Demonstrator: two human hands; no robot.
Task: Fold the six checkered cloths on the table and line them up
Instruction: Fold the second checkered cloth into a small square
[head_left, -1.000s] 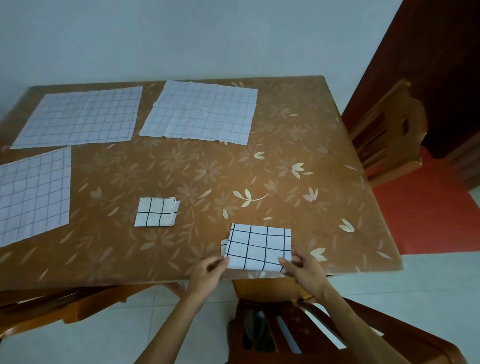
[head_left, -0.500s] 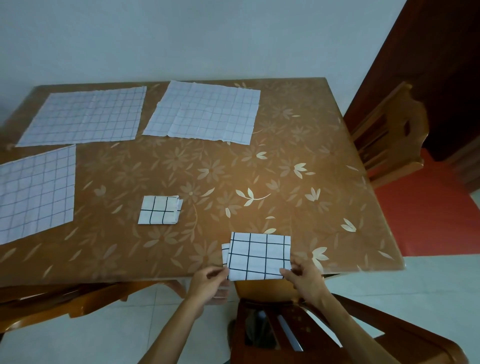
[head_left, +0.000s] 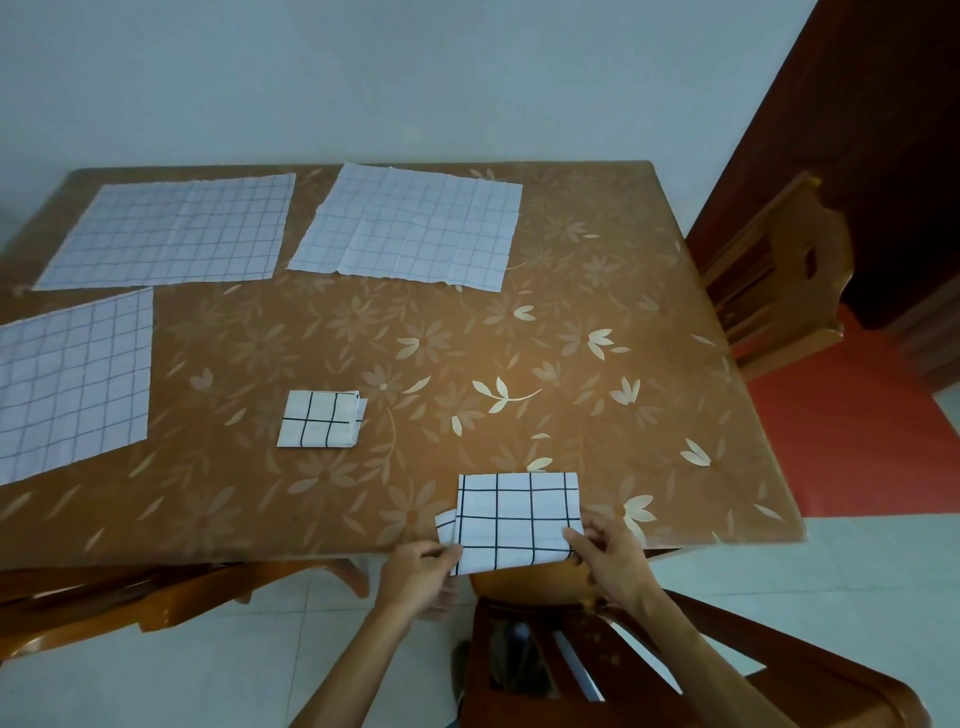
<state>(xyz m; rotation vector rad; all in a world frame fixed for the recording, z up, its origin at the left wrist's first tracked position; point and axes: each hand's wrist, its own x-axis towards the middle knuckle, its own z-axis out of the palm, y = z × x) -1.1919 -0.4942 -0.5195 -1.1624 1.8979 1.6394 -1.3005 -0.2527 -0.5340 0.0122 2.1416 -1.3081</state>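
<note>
Mid-fold on the cloth (head_left: 517, 514) at bottom centre, overhanging the table (head_left: 571, 364) edge, my left hand (head_left: 421, 566) and right hand (head_left: 610, 558) each pinching a near corner, and next, I'd judge, it needs folding forward squarely.

Three flat cloths (head_left: 410, 228) behind small folded cloth (head_left: 320, 420); half-folded cloth (head_left: 517, 517) at near table (head_left: 649, 364) edge
</note>
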